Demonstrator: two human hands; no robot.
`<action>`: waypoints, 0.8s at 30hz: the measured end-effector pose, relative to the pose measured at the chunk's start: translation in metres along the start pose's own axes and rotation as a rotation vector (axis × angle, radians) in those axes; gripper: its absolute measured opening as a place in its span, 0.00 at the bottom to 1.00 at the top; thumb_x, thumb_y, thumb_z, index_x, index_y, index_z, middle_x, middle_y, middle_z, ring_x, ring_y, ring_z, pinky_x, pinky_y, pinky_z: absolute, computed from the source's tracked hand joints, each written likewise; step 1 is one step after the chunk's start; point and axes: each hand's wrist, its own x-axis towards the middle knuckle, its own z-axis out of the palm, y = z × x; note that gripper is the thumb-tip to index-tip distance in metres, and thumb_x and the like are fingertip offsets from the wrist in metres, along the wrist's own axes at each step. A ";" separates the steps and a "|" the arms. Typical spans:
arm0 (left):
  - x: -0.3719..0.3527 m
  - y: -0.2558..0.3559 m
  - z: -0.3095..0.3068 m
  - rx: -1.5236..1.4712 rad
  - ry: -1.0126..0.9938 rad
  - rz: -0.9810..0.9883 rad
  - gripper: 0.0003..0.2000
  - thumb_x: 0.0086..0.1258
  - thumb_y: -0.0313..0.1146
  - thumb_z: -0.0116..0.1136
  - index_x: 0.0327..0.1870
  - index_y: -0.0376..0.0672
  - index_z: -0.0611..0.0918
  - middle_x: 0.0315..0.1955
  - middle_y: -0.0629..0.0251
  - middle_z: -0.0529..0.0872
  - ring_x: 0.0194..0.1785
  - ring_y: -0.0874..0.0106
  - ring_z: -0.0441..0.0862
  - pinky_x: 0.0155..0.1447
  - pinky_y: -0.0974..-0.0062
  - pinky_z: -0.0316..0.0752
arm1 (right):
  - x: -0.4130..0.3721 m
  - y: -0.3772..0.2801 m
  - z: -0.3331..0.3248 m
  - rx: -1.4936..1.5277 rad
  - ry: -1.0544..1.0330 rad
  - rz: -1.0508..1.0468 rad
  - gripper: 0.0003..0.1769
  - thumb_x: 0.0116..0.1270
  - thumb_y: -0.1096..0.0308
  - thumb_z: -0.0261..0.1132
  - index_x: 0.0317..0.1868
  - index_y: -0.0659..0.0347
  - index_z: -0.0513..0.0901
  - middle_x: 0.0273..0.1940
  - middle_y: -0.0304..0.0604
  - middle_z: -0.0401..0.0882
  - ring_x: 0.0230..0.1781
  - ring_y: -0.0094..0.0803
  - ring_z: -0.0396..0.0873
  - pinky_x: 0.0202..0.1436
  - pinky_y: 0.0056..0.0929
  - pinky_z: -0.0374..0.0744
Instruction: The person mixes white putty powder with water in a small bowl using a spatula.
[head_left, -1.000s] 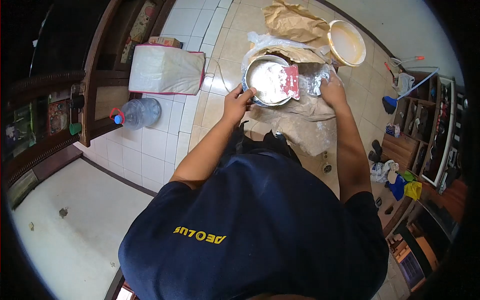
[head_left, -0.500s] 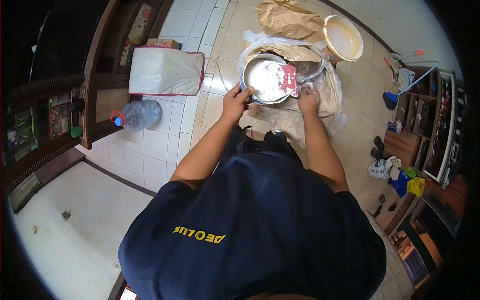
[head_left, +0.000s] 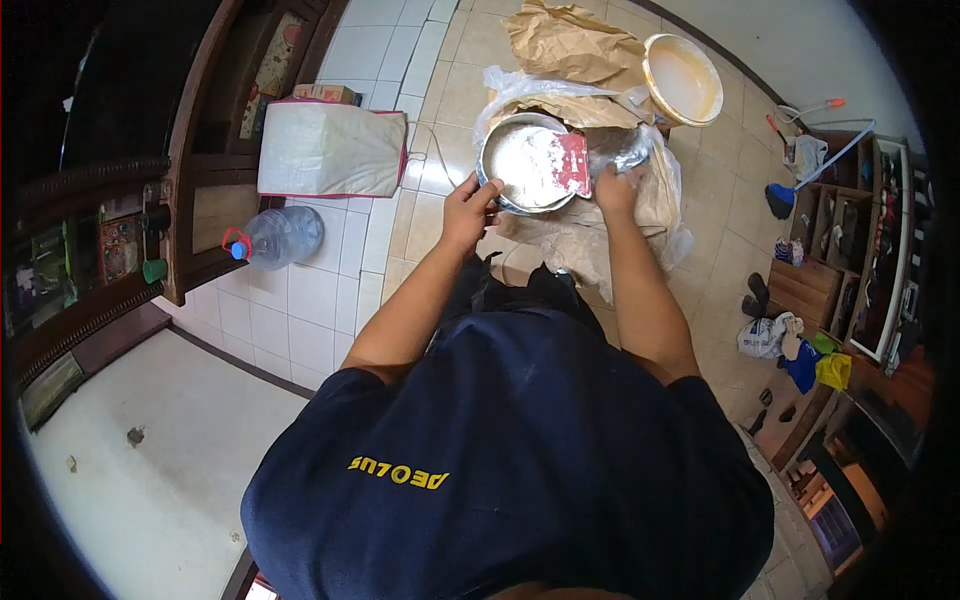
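Observation:
My left hand (head_left: 469,212) is closed on the near left rim of a round metal bowl (head_left: 489,165). White powder or paste (head_left: 525,160) fills much of the bowl. Across its right side lies a red scraper (head_left: 573,165) smeared with white. To the right of the bowl, my right hand (head_left: 617,190) has its fingers closed at a shiny, see-through or silvery thing (head_left: 630,155), whose kind I cannot make out. Brown paper and clear plastic sheeting (head_left: 668,205) lie beneath the bowl and both hands.
A white bucket (head_left: 655,85) with pale liquid stands beyond the sheeting, beside crumpled brown paper (head_left: 575,45). Leftward are a large water jug (head_left: 285,238), a white covered box (head_left: 335,150) and a dark wooden cabinet (head_left: 225,200). A shoe rack (head_left: 835,225) stands on the right.
My right hand has shifted slightly up and away from the bowl's right edge, toward the shiny thing, which has moved with it. My left hand stays on the rim.

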 end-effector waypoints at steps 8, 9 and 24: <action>0.003 -0.001 0.000 -0.058 0.002 -0.009 0.15 0.65 0.39 0.64 0.51 0.45 0.82 0.27 0.75 0.80 0.25 0.83 0.74 0.28 0.84 0.72 | -0.035 -0.011 -0.106 -0.199 0.127 -0.366 0.24 0.66 0.61 0.55 0.56 0.70 0.69 0.43 0.71 0.78 0.46 0.66 0.77 0.53 0.54 0.74; 0.004 0.000 0.000 -0.043 0.009 -0.011 0.16 0.65 0.39 0.64 0.51 0.45 0.81 0.26 0.76 0.80 0.25 0.83 0.74 0.28 0.84 0.72 | -0.029 -0.016 -0.116 -0.329 0.034 -0.329 0.25 0.66 0.61 0.55 0.58 0.68 0.69 0.43 0.69 0.79 0.46 0.65 0.77 0.52 0.54 0.74; 0.004 -0.001 -0.001 -0.059 0.013 -0.032 0.18 0.65 0.38 0.64 0.55 0.46 0.80 0.27 0.74 0.81 0.26 0.84 0.75 0.28 0.84 0.72 | 0.000 0.011 -0.033 0.517 -0.239 0.173 0.23 0.65 0.65 0.65 0.58 0.64 0.71 0.42 0.42 0.80 0.23 0.30 0.79 0.22 0.24 0.79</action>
